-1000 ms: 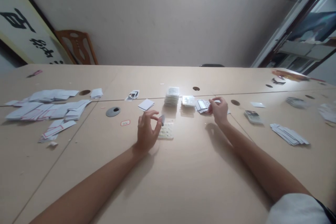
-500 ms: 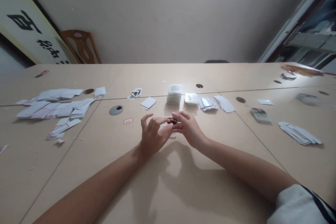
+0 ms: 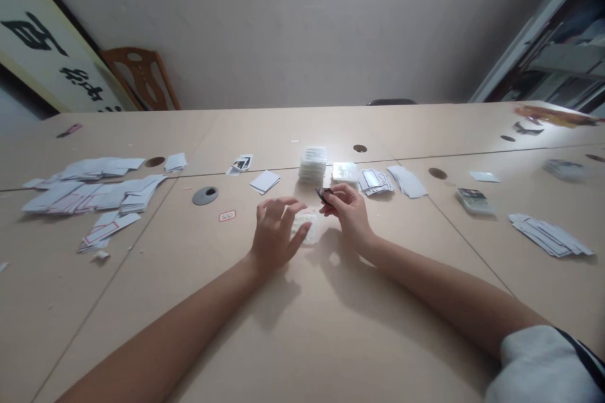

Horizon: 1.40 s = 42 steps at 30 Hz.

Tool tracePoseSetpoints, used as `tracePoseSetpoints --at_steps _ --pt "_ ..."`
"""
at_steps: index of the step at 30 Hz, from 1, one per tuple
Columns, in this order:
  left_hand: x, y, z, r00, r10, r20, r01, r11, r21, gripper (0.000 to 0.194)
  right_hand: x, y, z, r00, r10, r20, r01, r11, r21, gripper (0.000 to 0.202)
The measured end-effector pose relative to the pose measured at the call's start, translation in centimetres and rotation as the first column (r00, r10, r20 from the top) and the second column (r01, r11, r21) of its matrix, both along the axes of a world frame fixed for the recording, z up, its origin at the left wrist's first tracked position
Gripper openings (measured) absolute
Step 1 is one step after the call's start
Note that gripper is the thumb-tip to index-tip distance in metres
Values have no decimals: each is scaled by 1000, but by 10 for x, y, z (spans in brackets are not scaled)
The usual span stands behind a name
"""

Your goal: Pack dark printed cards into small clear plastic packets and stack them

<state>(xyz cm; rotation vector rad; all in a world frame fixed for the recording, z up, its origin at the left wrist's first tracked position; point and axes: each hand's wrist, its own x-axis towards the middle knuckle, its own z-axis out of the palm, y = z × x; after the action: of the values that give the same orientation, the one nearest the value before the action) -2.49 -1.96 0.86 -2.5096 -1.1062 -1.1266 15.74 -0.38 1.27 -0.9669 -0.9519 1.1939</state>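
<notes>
Pinched between the thumb and fingers of my right hand (image 3: 350,211) is a small dark, flat card-like piece (image 3: 324,196), tilted above the table. What is printed on it is too small to make out. My left hand (image 3: 278,231) holds nothing, its thumb and fingers spread apart. Just to its right a small clear plastic case (image 3: 309,228) lies on the table, partly hidden behind the left thumb and fingers. Beyond both hands stands a stack of clear cases (image 3: 312,165).
Right of the stack lie another clear case (image 3: 345,172), bordered cards (image 3: 375,182) and white slips (image 3: 407,182). Many white papers (image 3: 97,192) spread at the left. A red-bordered label (image 3: 227,216), white cards (image 3: 265,181) and a grey grommet (image 3: 205,195) lie nearer. A filled case (image 3: 474,201) sits right.
My left hand has let go of the dark piece and opened. My right hand has drawn it slightly up and right, away from the left, and the clear case below shows more.
</notes>
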Motion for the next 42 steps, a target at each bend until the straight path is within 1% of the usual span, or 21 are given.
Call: tracePoseSetpoints --at_steps 2,4,7,10,15,20,22,24,27,30,34,37,40,42 --pt "-3 6 -1 1000 2 -16 -6 977 -214 24 4 4 -3 997 -40 67 35 997 70 26" --pt "-6 13 -1 1000 5 -29 -15 929 -370 29 7 7 -6 991 -67 118 53 991 123 23" --pt "-14 23 -1 998 -23 -65 -11 879 -476 41 8 8 -8 982 -88 168 64 988 143 17" --pt "-19 26 1 988 -109 -108 39 860 -509 51 9 8 -10 974 -98 204 69 987 143 14" --pt "-18 22 4 968 -189 -163 94 882 -463 69 8 8 -13 973 -85 216 57 989 133 13" --pt "-16 22 1 958 -220 -184 117 885 -451 70 6 7 -16 972 -78 223 48 989 137 12" --pt "-16 24 -2 965 -210 -154 132 904 -406 71 5 7 -16 973 -81 218 52 989 136 13" --pt "-16 25 -5 976 -194 -101 153 935 -319 72 5 6 -17 976 -86 202 61 990 128 14" --pt "-17 26 -8 977 -210 -31 200 960 -198 68 5 7 -18 982 -73 174 55 993 104 16" --pt "-16 23 -9 973 -230 12 229 961 -154 62 5 7 -19 991 -24 133 15 997 72 20" --pt "-14 18 -6 964 -236 126 248 964 -94 35 4 7 -20 997 45 64 -48 998 35 26" --pt "-11 15 -3 926 -288 242 310 949 -55 21 1 7 -21 994 109 -11 -109 994 29 28" --pt "-8 13 -2 884 -365 292 397 916 -57 24 -2 8 -22 980 172 -102 -170 985 24 30" --pt "-8 11 -2 876 -388 286 419 906 -55 26 -3 8 -21 966 189 -179 -192 981 0 33"
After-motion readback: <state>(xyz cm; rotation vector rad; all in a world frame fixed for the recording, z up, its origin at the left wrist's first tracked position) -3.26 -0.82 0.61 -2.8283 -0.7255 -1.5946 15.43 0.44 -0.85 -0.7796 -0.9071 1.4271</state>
